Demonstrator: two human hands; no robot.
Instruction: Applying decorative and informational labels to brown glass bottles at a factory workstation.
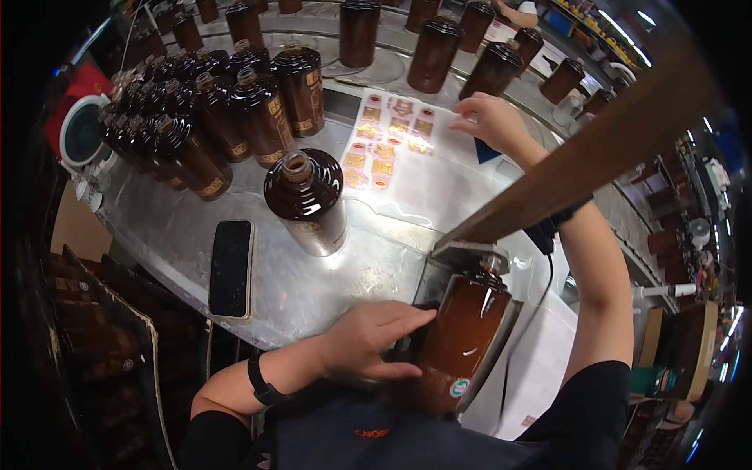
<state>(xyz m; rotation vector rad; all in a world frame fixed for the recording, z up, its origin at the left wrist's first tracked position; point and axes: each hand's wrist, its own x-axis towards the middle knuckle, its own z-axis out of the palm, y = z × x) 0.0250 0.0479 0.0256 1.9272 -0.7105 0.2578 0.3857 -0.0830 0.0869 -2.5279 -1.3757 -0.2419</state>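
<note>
My left hand (366, 341): fingers spread beside one brown bottle (466, 329), which might shift if bumped. My right hand (501, 121): fingers curled, right of label sheet (392, 129), grip unclear.

A production workshop for bottled goods, by the look of it.
Brown glass bottles (218, 117) crowded a metal tabletop (376, 274) beside a sheet of gold-and-red labels (392, 145). More bottles (435, 55) stood in a line beyond, where another person (513, 14) was partly visible. Boxes (98, 313) packed with bottles filled the lower left, and strip lights (627, 35) hung over a long hall at the right.
</note>
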